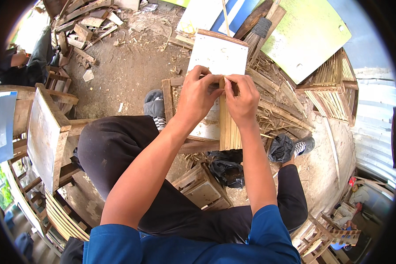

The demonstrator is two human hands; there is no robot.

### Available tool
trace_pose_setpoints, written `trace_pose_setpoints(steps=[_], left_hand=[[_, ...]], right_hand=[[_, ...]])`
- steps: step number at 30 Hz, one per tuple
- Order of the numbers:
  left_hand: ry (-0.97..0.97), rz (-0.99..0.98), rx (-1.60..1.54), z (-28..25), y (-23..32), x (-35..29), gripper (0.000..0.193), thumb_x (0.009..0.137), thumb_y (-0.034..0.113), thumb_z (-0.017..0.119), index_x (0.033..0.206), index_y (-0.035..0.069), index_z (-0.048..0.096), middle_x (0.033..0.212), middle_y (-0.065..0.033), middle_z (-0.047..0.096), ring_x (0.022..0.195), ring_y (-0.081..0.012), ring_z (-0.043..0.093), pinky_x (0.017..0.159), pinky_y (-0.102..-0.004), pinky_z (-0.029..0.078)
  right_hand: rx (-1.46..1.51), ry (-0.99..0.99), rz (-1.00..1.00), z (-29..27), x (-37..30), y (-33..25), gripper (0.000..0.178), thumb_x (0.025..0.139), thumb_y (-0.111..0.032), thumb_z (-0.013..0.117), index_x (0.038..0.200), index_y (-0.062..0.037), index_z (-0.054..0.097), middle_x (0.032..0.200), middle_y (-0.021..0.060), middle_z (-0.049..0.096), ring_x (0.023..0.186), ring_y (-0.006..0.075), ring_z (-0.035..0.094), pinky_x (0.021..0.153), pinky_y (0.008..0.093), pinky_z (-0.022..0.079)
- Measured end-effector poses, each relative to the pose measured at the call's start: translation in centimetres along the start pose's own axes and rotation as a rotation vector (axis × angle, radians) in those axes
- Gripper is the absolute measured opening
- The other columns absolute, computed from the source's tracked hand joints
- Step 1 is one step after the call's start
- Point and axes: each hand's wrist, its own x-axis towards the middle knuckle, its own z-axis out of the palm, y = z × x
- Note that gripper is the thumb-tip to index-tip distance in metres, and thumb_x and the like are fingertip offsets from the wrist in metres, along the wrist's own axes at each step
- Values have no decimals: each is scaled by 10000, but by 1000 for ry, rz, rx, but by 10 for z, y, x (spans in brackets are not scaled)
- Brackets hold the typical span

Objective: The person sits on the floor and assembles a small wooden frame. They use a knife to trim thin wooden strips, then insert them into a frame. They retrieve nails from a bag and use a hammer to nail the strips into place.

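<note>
Fingers (212, 79) of our left hand (195, 99) and right hand (243, 103) meet in a close pinch, grasping the far end of the bamboo slats (231, 134). Before us, these slats lie along the right edge of a wooden frame (198, 146), reaching its near right corner.

From the left hand (198, 94), room is opening toward ten o'clock over the dirt floor (118, 53); a wooden frame (167, 99) is obstructing nine, the right hand (243, 94) blocking three.
</note>
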Motion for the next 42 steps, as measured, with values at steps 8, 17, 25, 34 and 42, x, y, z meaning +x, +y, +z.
trace_pose_setpoints(steps=[8, 17, 25, 34, 42], left_hand=[[-2, -2, -18, 1, -1, 1, 384, 721, 51, 880, 1092, 61, 780, 1060, -157, 636, 991, -357, 648, 890, -455, 540], [21, -1, -23, 1, 2, 2, 351, 726, 36, 860, 1068, 47, 785, 1050, -172, 646, 987, -375, 652, 889, -458, 540], [28, -2, 39, 2, 5, 2, 322, 731, 36, 855, 1046, 39, 787, 1049, -173, 653, 992, -371, 655, 898, -460, 540], [-14, -35, 36, -4, 8, 4, 322, 762, 60, 853, 1075, 26, 786, 1064, -165, 669, 1021, -373, 667, 920, -457, 549], [-5, -88, -7, -3, 2, 11, 251, 845, 20, 793, 1096, 30, 790, 1081, -154, 692, 850, -270, 752, 734, -358, 619]], right_hand=[[-28, -3, -83, 0, 1, -2, 183, 831, 76, 751, 971, -12, 673, 958, 136, 722, 903, 332, 692, 793, 433, 564], [-12, -42, -146, -3, 3, -2, 241, 784, 128, 743, 1000, 25, 709, 994, 161, 733, 927, 338, 703, 807, 426, 585], [-1, -82, -144, -4, 1, -1, 263, 791, 122, 739, 1035, 25, 723, 1017, 155, 736, 956, 335, 700, 825, 425, 584], [-51, -5, -137, -3, -3, -2, 319, 775, 146, 625, 1049, 32, 740, 1026, 175, 751, 949, 334, 715, 831, 403, 589], [-38, 0, -166, -4, -4, -3, 398, 727, 162, 549, 1047, 43, 752, 1017, 178, 747, 920, 343, 704, 811, 410, 587]])
